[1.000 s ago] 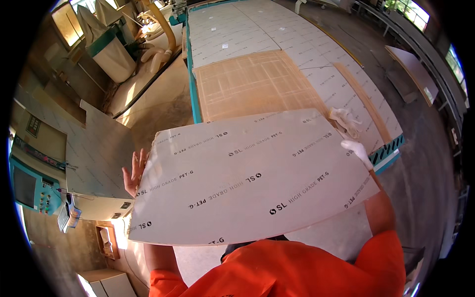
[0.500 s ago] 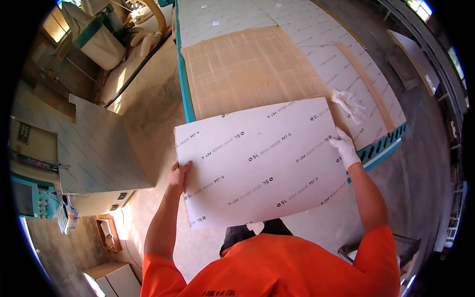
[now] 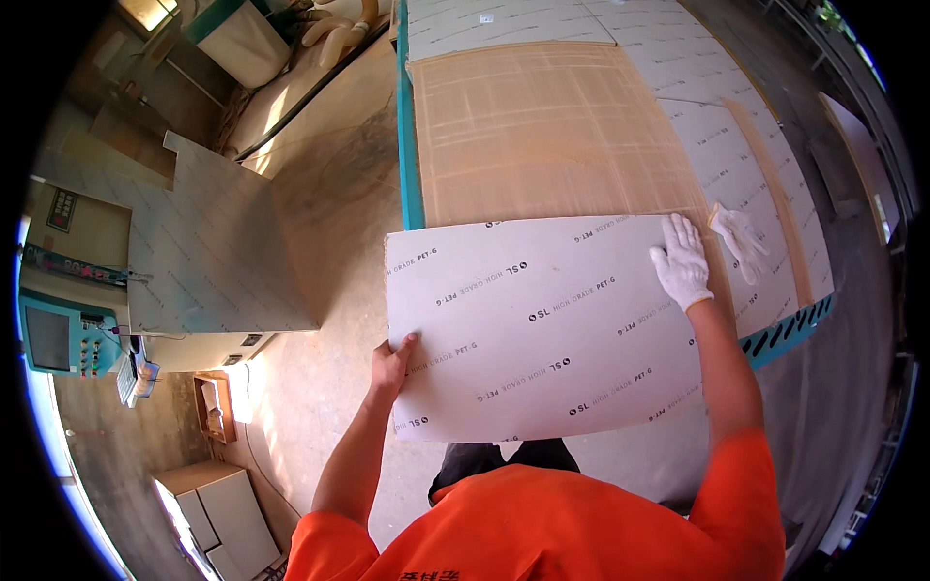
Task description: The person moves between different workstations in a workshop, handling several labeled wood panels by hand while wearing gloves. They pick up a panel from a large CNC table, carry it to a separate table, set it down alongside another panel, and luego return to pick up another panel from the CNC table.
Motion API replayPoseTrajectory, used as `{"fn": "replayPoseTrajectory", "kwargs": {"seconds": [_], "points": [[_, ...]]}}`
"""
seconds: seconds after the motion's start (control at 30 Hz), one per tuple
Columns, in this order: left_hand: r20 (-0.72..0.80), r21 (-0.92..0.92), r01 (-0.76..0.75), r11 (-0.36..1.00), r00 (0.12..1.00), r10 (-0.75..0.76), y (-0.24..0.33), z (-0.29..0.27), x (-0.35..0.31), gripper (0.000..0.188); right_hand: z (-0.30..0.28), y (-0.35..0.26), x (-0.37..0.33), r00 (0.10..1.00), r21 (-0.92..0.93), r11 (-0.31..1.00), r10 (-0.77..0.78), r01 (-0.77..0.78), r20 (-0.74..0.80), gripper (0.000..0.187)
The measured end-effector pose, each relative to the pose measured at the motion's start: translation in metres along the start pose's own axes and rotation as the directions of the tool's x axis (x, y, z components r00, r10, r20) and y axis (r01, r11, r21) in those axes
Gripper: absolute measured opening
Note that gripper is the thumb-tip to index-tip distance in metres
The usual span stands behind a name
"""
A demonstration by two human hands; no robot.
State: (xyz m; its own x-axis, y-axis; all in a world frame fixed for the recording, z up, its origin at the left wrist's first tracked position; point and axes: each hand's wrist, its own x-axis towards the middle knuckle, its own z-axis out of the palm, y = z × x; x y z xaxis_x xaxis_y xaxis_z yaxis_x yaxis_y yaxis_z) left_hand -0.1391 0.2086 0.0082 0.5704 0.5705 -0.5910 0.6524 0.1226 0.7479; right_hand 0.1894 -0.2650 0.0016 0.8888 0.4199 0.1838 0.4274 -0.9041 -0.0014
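Note:
In front of me is a rectangular panel [image 3: 542,358] covered with white printed film, its far edge over the near end of the machine bed. My bare left hand [image 3: 391,365] grips its left edge, thumb on top and fingers hidden underneath. On the panel's far right corner, my right hand [image 3: 684,259] in a white knit glove lies flat with the fingers stretched out. Just right of that hand, a loose white glove [image 3: 740,240] rests on the bed's film-covered boards.
Beyond the panel, the bed shows a dusty brown board [image 3: 552,136] between film-covered sheets [image 3: 513,27]. A teal control panel [image 3: 60,334] stands at the left, beside a large upright sheet [image 3: 213,252]. At lower left are a wooden box [image 3: 213,407] and a pale cabinet [image 3: 228,518].
My right hand has left the panel's right edge and now lies flat on its far right corner. The left hand keeps its grip. The whole view has shifted, with the scene further right.

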Motion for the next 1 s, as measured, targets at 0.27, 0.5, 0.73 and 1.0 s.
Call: {"fn": "replayPoseTrajectory", "kwargs": {"seconds": [0.27, 0.5, 0.73, 1.0], "points": [[0.044, -0.159, -0.077, 0.984, 0.995, 0.085, -0.024, 0.008, 0.011, 0.051, 0.002, -0.326, 0.064, 0.941, 0.315, 0.890, -0.337, 0.330, -0.035, 0.077], [-0.024, -0.098, -0.029, 0.995, 0.999, 0.027, -0.034, 0.001, 0.010, 0.049, -0.091, -0.251, 0.061, 0.920, 0.444, 0.829, -0.390, 0.339, 0.026, 0.069], [-0.025, -0.091, -0.130, 0.987, 0.991, 0.128, -0.033, 0.011, 0.010, 0.048, 0.006, -0.120, 0.053, 0.998, 0.036, 0.998, -0.054, 0.054, -0.016, 0.064], [-0.032, -0.157, -0.040, 0.987, 0.999, 0.036, -0.027, -0.002, 0.003, 0.045, -0.081, -0.222, 0.059, 0.938, 0.447, 0.845, -0.345, 0.295, 0.035, 0.067]]}}
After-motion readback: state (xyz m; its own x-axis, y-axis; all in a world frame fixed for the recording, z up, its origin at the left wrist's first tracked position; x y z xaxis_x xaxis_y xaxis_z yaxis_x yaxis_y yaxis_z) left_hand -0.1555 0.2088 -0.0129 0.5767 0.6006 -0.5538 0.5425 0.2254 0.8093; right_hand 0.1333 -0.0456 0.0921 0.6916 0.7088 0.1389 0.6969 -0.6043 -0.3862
